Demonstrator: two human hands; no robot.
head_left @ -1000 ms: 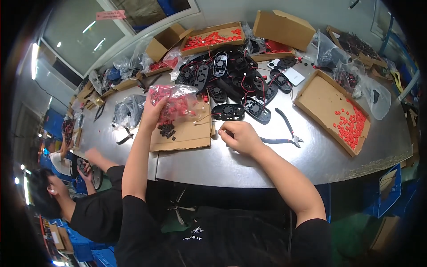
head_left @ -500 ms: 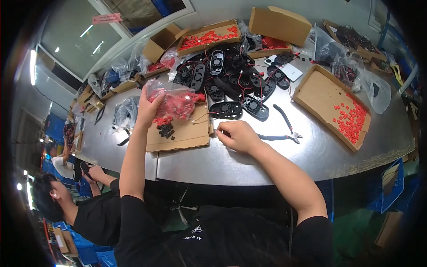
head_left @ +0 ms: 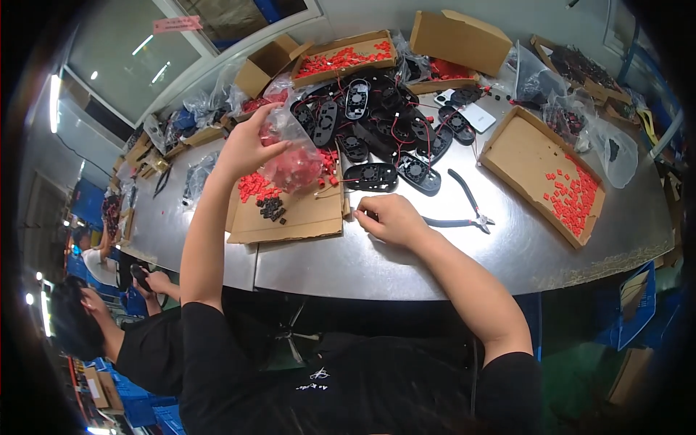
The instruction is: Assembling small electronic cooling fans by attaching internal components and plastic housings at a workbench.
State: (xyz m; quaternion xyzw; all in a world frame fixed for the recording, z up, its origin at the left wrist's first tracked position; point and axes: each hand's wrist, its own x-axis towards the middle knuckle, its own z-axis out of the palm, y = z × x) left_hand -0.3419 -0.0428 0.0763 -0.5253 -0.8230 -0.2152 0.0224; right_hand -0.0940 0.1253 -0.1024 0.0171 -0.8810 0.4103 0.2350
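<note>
My left hand [head_left: 248,148] grips a clear plastic bag [head_left: 299,161] of small red parts, tilted above a cardboard sheet [head_left: 308,223]. Loose red pieces [head_left: 254,187] lie on the cardboard around the bag, beside a small heap of black pieces [head_left: 272,209]. My right hand [head_left: 395,221] rests on the metal table by the cardboard's right edge, its fingers curled inward. Something dark shows between thumb and fingers, too small to name. Just right of that hand lie pliers [head_left: 473,217] with black handles, jaws pointing right.
Black oval plastic housings [head_left: 370,176] with red wires are piled beyond my hands. A shallow cardboard tray [head_left: 518,145] with red pieces stands at right, near a white phone [head_left: 477,117]. More boxes line the back. At left, a co-worker [head_left: 148,348] holds a dark part.
My left hand has turned and tilted the bag, shifting slightly. More loose red pieces now show spread on the cardboard, which has slid a little left at its near edge. My right hand is nearly still.
</note>
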